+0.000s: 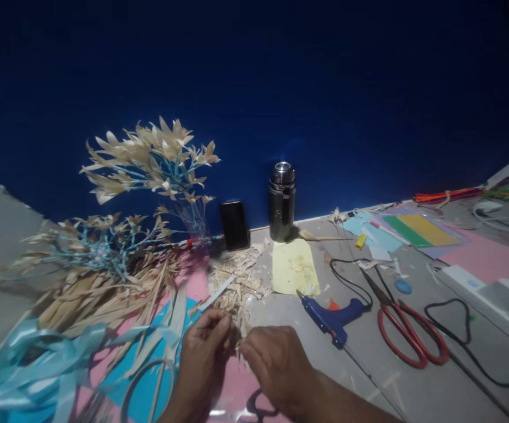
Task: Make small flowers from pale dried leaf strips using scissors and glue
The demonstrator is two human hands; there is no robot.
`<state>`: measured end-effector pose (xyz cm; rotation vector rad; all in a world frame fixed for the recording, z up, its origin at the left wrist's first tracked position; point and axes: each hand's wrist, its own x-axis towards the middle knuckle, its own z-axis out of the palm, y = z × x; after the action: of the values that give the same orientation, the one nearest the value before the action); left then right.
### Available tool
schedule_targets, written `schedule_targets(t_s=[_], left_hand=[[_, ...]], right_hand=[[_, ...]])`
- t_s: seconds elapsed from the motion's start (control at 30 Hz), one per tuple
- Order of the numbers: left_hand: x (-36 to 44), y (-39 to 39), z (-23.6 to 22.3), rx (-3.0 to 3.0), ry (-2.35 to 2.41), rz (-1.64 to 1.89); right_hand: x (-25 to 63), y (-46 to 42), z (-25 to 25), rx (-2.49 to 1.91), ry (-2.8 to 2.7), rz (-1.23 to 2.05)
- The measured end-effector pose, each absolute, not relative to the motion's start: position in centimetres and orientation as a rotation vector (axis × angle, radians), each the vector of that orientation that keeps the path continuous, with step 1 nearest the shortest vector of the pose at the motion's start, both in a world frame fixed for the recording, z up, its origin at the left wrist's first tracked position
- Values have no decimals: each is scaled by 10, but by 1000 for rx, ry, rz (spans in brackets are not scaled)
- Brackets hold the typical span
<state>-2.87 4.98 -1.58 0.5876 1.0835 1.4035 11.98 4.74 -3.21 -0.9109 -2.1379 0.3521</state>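
My left hand (204, 352) and my right hand (280, 361) meet low in the middle of the view, thumbs and fingers pinched close together. A small pale bit shows between the fingertips, too blurred to name. Just beyond the hands lies a heap of pale dry scraps (243, 279). Under my hands is pink paper (236, 382), with a dark scissor handle (256, 405) partly hidden by my right wrist. A blue glue gun (333, 317) rests to the right, its nozzle towards a yellow sheet (293, 264). Red-handled scissors (408, 335) lie beyond it.
At the left stand dried pale flowers on blue stems (148, 158), above dry husks (78, 299) and coiled light-blue ribbon (38, 376). A phone (235, 226) and a steel flask (282, 202) stand by the blue wall. A power strip (492, 299) and black cords lie at the right.
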Motion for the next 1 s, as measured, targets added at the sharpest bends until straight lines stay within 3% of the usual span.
schedule_targets(t_s=[0.2, 0.7, 1.0], left_hand=[[-27, 45, -21, 579, 1113, 1391], [-22, 40, 1, 558, 1145, 1431], [-17, 41, -9, 535, 1126, 1386]], right_hand=[[121, 53, -41, -992, -2115, 181], [126, 52, -41, -1063, -2077, 364], [123, 54, -47, -1083, -2115, 244]])
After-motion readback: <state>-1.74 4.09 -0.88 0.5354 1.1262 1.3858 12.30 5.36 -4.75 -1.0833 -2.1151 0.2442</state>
